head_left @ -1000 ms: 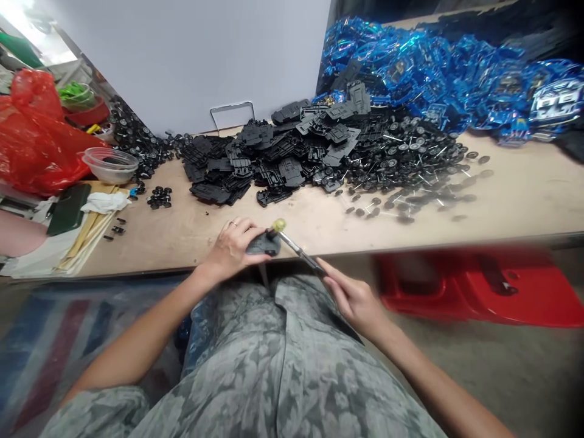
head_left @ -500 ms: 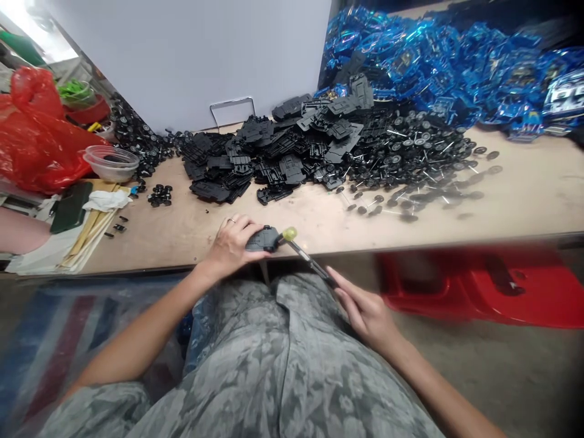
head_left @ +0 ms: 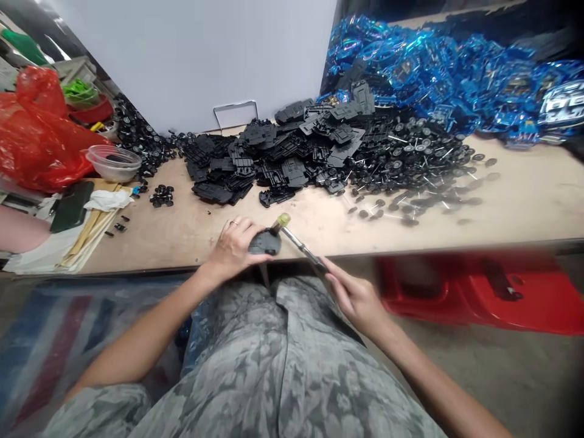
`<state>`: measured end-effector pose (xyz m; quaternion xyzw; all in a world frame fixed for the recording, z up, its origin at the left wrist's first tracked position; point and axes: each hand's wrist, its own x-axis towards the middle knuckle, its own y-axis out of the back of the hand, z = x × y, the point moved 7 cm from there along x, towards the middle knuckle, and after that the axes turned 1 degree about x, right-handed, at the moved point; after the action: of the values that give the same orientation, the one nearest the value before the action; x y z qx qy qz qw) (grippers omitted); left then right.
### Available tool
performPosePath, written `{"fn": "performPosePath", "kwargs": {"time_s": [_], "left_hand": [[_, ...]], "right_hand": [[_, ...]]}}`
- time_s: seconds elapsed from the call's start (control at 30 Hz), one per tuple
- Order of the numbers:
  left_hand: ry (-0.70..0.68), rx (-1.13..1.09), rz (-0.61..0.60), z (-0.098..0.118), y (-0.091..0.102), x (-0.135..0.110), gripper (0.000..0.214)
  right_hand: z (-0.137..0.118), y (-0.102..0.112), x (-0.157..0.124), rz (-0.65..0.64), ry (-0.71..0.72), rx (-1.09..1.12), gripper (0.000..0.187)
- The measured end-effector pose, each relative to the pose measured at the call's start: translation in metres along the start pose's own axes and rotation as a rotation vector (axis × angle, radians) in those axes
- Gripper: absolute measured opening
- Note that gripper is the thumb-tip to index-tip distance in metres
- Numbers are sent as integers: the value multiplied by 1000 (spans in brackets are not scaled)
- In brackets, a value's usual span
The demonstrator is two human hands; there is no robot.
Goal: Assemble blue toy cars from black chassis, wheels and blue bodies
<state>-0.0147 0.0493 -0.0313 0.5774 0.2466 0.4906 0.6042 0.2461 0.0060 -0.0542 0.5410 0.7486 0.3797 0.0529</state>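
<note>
My left hand (head_left: 233, 243) is closed over a small black toy-car part (head_left: 264, 243) and pins it to the near edge of the wooden table (head_left: 524, 194). My right hand (head_left: 356, 299) is closed on the handle of a small hammer (head_left: 297, 241), whose yellow-green head (head_left: 283, 221) sits just above the black part. Behind them lies a heap of black chassis parts (head_left: 274, 158), and to its right a spread of black wheels on metal axles (head_left: 410, 164).
A pile of shiny blue car bodies (head_left: 438, 73) fills the far right. At the left are a red plastic bag (head_left: 36, 134), a clear bowl (head_left: 113, 163), a small cluster of wheels (head_left: 161, 196) and another person's arm (head_left: 20, 230). A red bin (head_left: 479, 292) stands below the table edge.
The hammer head dropped to the right of the black part half a second ago, then rose back above it. My left hand has stayed on the part.
</note>
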Motion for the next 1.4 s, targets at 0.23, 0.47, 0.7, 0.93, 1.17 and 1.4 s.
{"fn": "performPosePath", "kwargs": {"time_s": [0.23, 0.47, 0.7, 0.93, 1.17, 1.4], "left_hand": [[2, -16, -14, 1, 0, 1, 62], [24, -36, -29, -1, 0, 1, 63], [36, -36, -48, 0, 2, 2, 64], [264, -568, -118, -10, 5, -6, 59], [819, -1745, -106, 18, -25, 6, 55], [1008, -2138, -165, 61, -36, 31, 37]], "right_hand": [[-11, 4, 4, 6, 88, 8, 50], [-12, 3, -6, 11, 95, -5, 54], [-16, -1, -17, -81, 114, -99, 56], [31, 36, 20, 135, 16, -591, 43], [25, 38, 64, 139, 93, -687, 39], [-60, 4, 62, 78, 443, -56, 62]]}}
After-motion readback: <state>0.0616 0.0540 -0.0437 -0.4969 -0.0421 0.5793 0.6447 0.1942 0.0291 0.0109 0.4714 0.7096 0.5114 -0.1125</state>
